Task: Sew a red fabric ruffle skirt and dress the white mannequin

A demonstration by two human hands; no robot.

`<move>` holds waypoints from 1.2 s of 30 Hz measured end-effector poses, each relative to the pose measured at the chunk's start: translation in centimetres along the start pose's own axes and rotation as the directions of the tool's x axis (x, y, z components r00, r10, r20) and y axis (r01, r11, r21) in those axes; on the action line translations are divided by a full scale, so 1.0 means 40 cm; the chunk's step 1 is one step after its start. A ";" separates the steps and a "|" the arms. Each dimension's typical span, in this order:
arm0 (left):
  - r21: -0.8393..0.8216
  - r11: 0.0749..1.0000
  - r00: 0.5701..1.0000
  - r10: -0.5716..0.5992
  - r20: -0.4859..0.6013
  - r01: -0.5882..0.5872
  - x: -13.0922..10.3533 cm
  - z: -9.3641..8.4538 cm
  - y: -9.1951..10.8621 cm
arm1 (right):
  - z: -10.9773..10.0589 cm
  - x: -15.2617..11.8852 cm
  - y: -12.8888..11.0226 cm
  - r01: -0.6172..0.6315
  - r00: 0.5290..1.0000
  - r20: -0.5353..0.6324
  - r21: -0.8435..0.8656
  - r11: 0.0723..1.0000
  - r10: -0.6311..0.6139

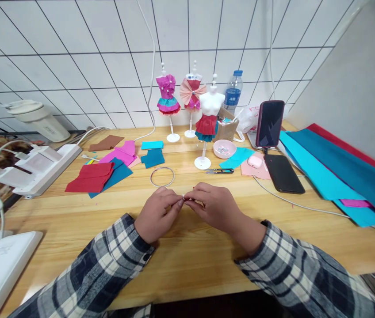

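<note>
Fingertips of left hand and right hand meeting over a wooden table.
Head view: I can see both hands pinched on a tiny whitish piece between them, too small to make out, on the near side of a thin ring, while a red-skirted mannequin stands beyond.

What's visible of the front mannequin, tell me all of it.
The front mannequin is a white plastic-looking torso, bare above a flared, fabric-like skirt, red over teal. Stacked knobs top it. It stands upright on a thin pole and round white base on the wooden table. Neither the left hand nor the right hand touches it.
</note>
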State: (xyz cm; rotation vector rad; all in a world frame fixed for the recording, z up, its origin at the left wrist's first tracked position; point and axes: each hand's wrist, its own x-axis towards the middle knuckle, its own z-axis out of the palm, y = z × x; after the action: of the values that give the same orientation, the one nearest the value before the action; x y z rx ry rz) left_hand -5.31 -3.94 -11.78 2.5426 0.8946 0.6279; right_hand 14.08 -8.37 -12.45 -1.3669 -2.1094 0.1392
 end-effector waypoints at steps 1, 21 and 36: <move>-0.002 1.000 1.000 0.001 0.002 -0.001 0.001 0.000 0.000 | -0.001 -0.001 -0.001 -0.001 1.000 0.002 -0.016 1.000 0.001; 0.024 0.999 0.998 0.048 -0.040 -0.047 -0.001 0.005 -0.010 | 0.019 0.015 -0.019 -0.305 0.945 0.013 0.395 0.867 0.327; -0.054 0.992 0.991 0.106 -0.076 -0.110 0.003 -0.004 -0.003 | -0.012 0.033 -0.015 -0.506 0.770 0.368 0.850 0.147 0.521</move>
State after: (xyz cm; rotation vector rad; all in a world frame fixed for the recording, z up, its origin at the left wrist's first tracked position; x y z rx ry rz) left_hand -5.37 -3.76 -11.66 2.5441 0.7544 0.7722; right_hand 13.48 -7.63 -11.24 -1.1822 -0.9569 1.4101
